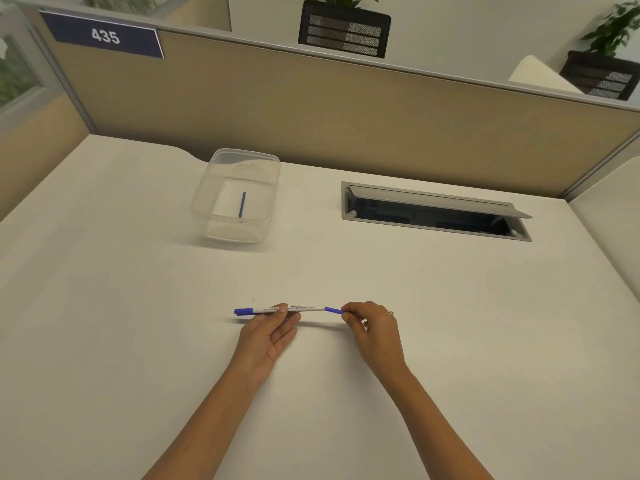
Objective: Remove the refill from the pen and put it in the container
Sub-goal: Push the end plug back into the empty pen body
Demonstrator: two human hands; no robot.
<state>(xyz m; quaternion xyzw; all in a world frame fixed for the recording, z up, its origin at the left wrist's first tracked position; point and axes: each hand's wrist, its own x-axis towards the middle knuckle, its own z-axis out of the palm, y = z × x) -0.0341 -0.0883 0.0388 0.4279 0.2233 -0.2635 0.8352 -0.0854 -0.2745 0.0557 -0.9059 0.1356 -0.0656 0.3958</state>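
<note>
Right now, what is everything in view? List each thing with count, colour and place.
pen: one, white with blue ends, held level above the desk
container: one, clear, far left of centre
refill: one, blue, inside the container
cable hatch: one, grey, lid open, far right
desk: one, off-white
partition: one, tan, behind the desk
sign 435: one, navy, top left
left hand: pinching the barrel
right hand: pinching the blue end
</note>
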